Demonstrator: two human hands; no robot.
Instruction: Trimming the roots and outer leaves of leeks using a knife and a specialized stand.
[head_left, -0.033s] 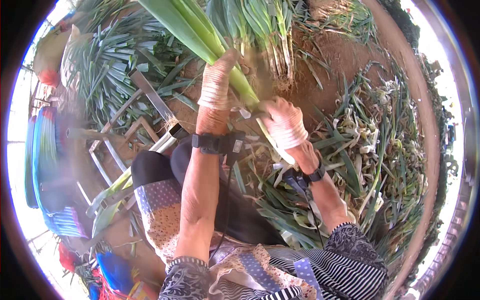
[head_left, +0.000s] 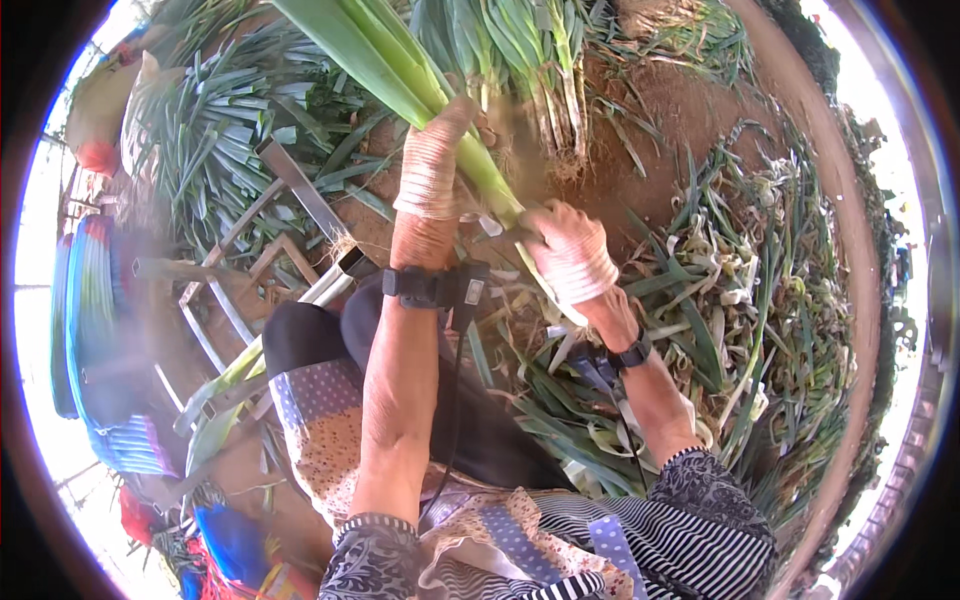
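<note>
A large leek (head_left: 488, 175) slants across in front of me, its broad green leaves at the upper left and its pale shank toward the lower right. My left hand (head_left: 437, 150) is closed around it where the leaves meet the shank. Lower down, my right hand (head_left: 572, 248) is closed on the pale shank, whose white end shows below the palm. A small pale, shiny piece sticks out beside the right fingers; I cannot tell what it is. Both hands wear pale ribbed coverings. Dark straps with small devices circle both wrists.
A metal frame (head_left: 305, 190) stands at my left knee, with another leek (head_left: 225, 405) lying by it. Leeks are heaped (head_left: 250, 120) at the far left, and bundled leeks (head_left: 540, 70) stand ahead. Stripped leaves (head_left: 740, 300) pile up on my right. Blue-edged bundles (head_left: 95, 320) sit left.
My right hand has shifted very slightly along the leek toward the lower right. The left hand keeps its hold in the same place.
</note>
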